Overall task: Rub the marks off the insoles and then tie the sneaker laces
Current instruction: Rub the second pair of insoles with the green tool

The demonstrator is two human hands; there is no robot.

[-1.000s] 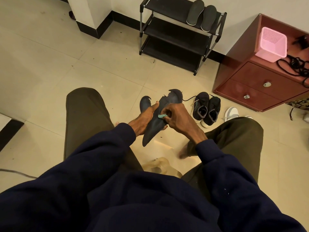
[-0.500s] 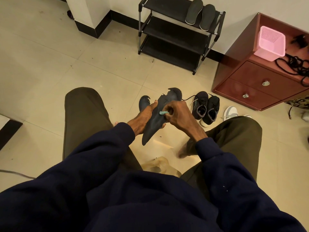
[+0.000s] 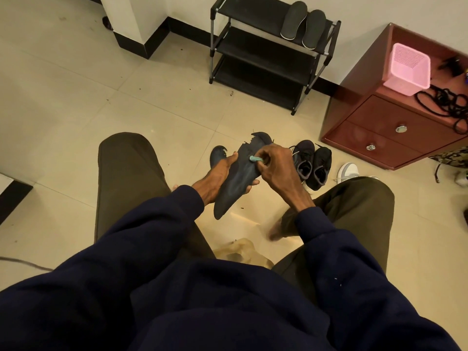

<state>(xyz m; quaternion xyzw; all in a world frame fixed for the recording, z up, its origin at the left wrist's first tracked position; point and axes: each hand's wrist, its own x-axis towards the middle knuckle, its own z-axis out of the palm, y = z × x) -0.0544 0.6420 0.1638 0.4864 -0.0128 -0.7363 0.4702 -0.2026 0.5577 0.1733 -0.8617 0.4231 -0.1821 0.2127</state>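
Glossy tile (image 3: pixel 76 110); frayed insole (image 3: pixel 238 178), perhaps rubbery eraser (image 3: pixel 254 159).

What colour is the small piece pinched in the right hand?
Light teal; the head view shows the piece against the dark insole.

Centre: two dark insoles (image 3: pixel 235 183), one teal eraser (image 3: pixel 254 158), two hands – left hand (image 3: pixel 215 178), right hand (image 3: pixel 276 165). Centre right: two dark sneakers (image 3: pixel 305 160), one white sneaker (image 3: pixel 349 171). Top: one shoe rack (image 3: pixel 211 46), three shelves (image 3: pixel 263 46), two grey insoles (image 3: pixel 293 20). Right: one red cabinet (image 3: pixel 354 127), two drawers (image 3: pixel 379 117), one pink basket (image 3: pixel 407 69).
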